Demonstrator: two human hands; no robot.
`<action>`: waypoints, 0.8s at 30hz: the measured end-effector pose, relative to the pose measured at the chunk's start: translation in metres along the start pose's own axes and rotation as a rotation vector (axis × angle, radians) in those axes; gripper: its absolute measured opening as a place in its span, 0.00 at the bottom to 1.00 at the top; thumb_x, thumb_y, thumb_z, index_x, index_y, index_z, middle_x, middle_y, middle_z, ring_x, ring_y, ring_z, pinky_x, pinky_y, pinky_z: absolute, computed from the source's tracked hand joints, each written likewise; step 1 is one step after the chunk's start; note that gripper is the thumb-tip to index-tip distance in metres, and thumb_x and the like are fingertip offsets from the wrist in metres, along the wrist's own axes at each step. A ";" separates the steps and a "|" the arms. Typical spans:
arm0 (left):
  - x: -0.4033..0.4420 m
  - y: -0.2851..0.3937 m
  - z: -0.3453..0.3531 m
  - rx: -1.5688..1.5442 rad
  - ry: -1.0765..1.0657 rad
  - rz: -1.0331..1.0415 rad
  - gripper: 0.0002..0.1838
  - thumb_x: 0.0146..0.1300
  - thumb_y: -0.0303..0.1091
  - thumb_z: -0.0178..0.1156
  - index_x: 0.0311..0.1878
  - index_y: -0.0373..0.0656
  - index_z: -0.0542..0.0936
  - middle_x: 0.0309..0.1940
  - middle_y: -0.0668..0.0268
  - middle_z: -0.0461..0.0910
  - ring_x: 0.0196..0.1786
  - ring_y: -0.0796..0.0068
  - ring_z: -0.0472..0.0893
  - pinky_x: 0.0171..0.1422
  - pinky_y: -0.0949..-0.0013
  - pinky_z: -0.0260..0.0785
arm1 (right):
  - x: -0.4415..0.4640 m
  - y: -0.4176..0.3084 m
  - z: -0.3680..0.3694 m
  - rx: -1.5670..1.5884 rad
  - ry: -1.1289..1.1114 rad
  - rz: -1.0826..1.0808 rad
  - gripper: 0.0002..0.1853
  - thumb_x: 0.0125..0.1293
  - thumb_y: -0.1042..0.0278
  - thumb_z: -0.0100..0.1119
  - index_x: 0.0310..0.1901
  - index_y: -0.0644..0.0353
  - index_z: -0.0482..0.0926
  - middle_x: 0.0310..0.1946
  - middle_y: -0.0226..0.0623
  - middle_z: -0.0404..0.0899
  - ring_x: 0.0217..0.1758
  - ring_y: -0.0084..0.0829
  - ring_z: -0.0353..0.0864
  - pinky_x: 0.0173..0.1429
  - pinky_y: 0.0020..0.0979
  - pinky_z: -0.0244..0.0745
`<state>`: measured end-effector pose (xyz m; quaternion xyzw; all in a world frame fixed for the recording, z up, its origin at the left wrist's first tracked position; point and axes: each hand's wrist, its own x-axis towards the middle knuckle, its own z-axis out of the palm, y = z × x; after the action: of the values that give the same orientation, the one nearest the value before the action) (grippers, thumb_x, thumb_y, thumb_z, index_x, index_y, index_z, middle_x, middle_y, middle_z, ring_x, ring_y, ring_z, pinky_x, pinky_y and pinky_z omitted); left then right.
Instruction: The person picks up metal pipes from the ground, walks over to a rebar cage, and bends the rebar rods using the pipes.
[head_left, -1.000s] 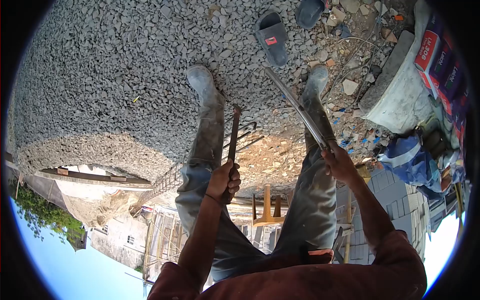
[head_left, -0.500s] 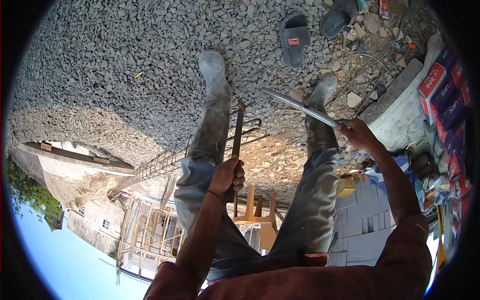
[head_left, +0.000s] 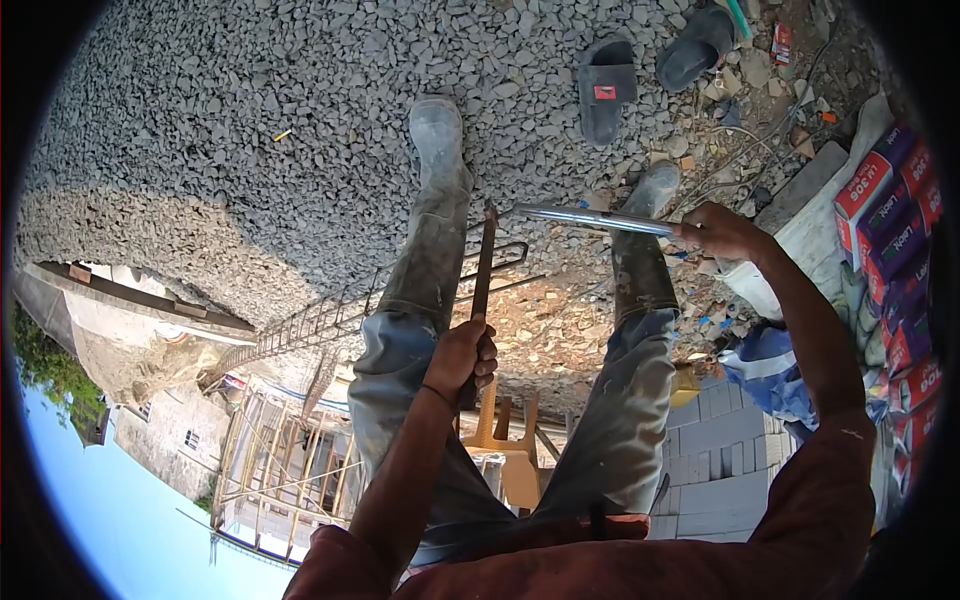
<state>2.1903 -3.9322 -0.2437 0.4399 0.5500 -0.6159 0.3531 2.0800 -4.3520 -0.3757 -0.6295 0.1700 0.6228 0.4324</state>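
Note:
My left hand (head_left: 464,358) is closed in a fist around a dark, flat, rusty-looking metal bar (head_left: 484,270), which points up and away from me between my legs. My right hand (head_left: 722,234) grips one end of a shiny silver metal bar (head_left: 598,219), held nearly level across my right boot (head_left: 642,262). The silver bar's far end lies close to the dark bar's upper end in the view; whether they touch I cannot tell. My fingers hide the near ends of both bars.
Grey gravel (head_left: 300,110) spreads ahead, with a pair of dark slippers (head_left: 606,92) on it. A rebar cage (head_left: 330,318) lies left of my legs. Stacked red and purple boxes (head_left: 885,205) stand at right. Behind me are a plastic chair (head_left: 500,437) and grey blocks (head_left: 715,450).
The silver bar has tilted to nearly level, its far end dropping toward the dark bar's tip. My right hand has risen and shifted right. My left hand keeps its grip.

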 end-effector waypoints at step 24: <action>0.005 0.000 -0.010 -0.006 -0.065 -0.012 0.15 0.77 0.47 0.45 0.38 0.46 0.70 0.19 0.73 0.64 0.16 0.80 0.63 0.18 0.70 0.57 | 0.088 -0.023 -0.078 -0.003 -0.328 0.077 0.25 0.71 0.42 0.57 0.35 0.61 0.82 0.10 0.24 0.58 0.11 0.20 0.54 0.18 0.29 0.52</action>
<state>2.1901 -3.9225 -0.2487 0.4152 0.5426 -0.6305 0.3683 2.1615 -4.3691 -0.4618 -0.5131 0.1205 0.7335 0.4293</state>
